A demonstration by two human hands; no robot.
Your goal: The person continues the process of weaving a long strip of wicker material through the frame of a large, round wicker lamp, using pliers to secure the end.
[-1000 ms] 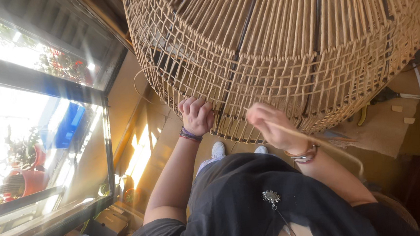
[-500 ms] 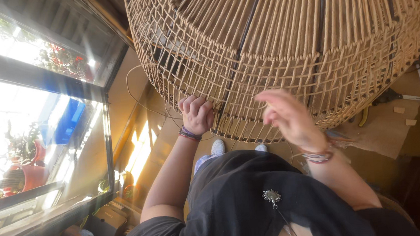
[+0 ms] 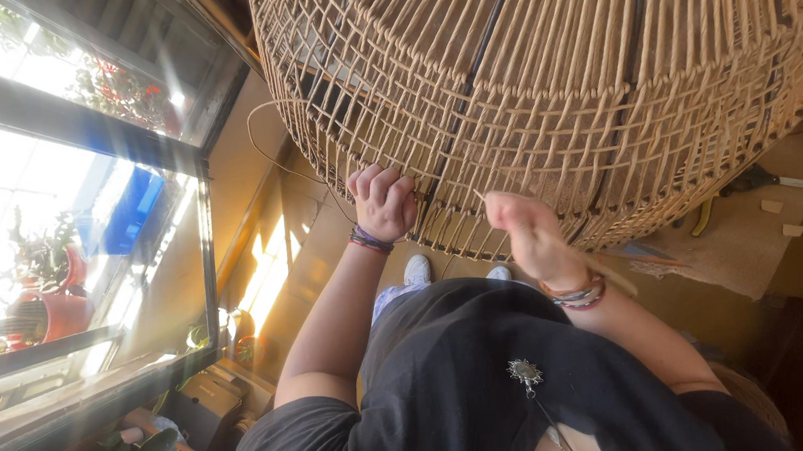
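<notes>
Since half a second earlier, the right hand (image 3: 528,235) had pulled back from an open, spread pose into a loose fist nearer the body, while the left hand (image 3: 383,201) had stayed at the same spot on the weave.

From the head camera, a large woven wicker frame (image 3: 581,78) filled the upper right of the scene, its pale cane strands running over dark ribs and crossing bands near the lower rim. The left hand was clenched against that lower rim, knuckles up, fingers curled into the weave; whether it pinched a single strand could not be told. A thin loose cane strand (image 3: 267,150) looped out to the left of the frame and curved back toward this hand. The right hand was closed just below the rim, to the right of the left hand, slightly blurred, gripping a pale cane end (image 3: 615,274) that ran past the wrist. Both wrists carried beaded bracelets (image 3: 369,240).

Below the hands lay the person's dark shirt with a small metal pendant (image 3: 525,371), and white shoes (image 3: 416,270) showed on the floor. A sunlit window (image 3: 47,215) took up the left side, with a red plant pot (image 3: 50,310) behind the glass. Yellow-handled pliers (image 3: 706,214) lay on the floor at the right.
</notes>
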